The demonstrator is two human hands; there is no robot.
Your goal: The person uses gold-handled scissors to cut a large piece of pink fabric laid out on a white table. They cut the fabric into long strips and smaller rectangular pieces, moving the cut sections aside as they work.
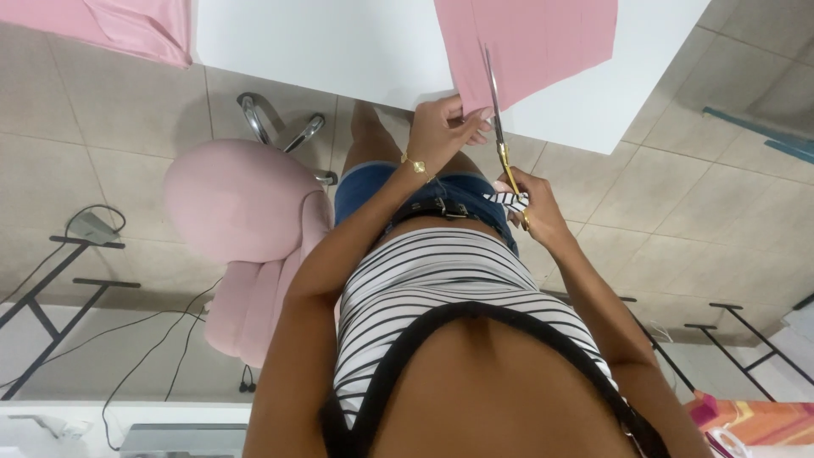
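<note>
Person standing at table edge, seen from above. Right hand [532, 208] gripping gold-handled scissors [498, 119], fingers closed through loops, blades lying on pink fabric [534, 38] along cut line. Left hand [443, 129] pinching fabric's near edge just left of blades, fingers closed on cloth, gold bracelet [415, 165] sitting on wrist. Fabric lying flat on white table [339, 47], overhanging near edge slightly. Pink chair [242, 212] standing left of person. Second pink cloth [127, 25] hanging at far left.

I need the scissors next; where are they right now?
In the head view, the scissors are in the right hand, blades in the pink fabric beside the left hand.
</note>
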